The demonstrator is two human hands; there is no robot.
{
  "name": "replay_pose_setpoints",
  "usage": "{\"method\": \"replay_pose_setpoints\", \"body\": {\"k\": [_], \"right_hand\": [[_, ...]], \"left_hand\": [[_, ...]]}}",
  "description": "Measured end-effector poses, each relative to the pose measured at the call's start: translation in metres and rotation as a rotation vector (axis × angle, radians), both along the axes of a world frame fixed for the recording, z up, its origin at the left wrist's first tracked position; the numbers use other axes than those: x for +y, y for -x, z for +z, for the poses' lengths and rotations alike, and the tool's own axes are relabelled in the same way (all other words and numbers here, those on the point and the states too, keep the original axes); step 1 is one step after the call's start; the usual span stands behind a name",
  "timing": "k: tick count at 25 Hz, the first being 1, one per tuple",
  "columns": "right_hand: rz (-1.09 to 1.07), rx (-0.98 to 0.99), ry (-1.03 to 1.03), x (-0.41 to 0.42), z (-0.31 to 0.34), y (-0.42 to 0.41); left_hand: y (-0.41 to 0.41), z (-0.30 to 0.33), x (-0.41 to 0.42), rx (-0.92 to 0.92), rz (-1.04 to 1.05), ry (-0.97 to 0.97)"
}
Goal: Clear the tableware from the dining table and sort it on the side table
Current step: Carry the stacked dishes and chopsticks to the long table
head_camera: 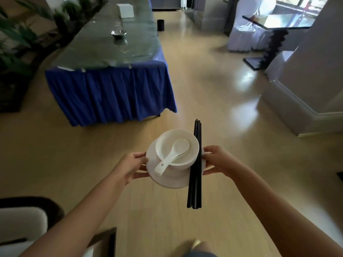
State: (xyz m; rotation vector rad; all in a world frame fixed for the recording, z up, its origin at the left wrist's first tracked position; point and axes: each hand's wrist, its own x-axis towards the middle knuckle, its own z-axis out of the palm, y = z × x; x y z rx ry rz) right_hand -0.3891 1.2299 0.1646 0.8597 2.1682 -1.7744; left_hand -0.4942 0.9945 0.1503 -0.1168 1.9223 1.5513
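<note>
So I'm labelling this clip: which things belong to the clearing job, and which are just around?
Job: left hand, right hand, white plate, bowls, spoon, black chopsticks, blue-skirted table.

Around: metal bowl, white box, covered chair, plants.

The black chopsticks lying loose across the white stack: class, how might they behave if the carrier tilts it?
The black chopsticks look smooth, so they would likely slide off the glossy white plate. They overhang it both ways, so they may also pivot.
</note>
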Motion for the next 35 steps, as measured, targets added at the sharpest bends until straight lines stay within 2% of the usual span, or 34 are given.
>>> {"method": "replay_pose_setpoints", "body": {"k": [6, 14, 22, 27, 35], "right_hand": [[0.027, 0.033, -0.001, 0.113, -0.008, 0.107], [0.148, 0.031, -0.035, 0.268, 0.018, 0.272], [0.221, 0.028, -0.043, 0.365, 0.015, 0.454], [0.253, 0.029, -0.045, 0.42, 0.034, 0.581], [0.345, 0.032, -0.022, 0.506, 0.027, 0.777]], "left_hand": [[0.096, -0.001, 0.109, 0.048, 0.017, 0.011], [0.226, 0.013, 0.249, 0.046, 0.138, -0.018], [0.396, 0.004, 0.346, 0.039, 0.171, -0.022], [0.521, 0.018, 0.399, 0.046, 0.18, -0.041], [0.698, 0.016, 0.48, 0.045, 0.31, -0.023]]}}
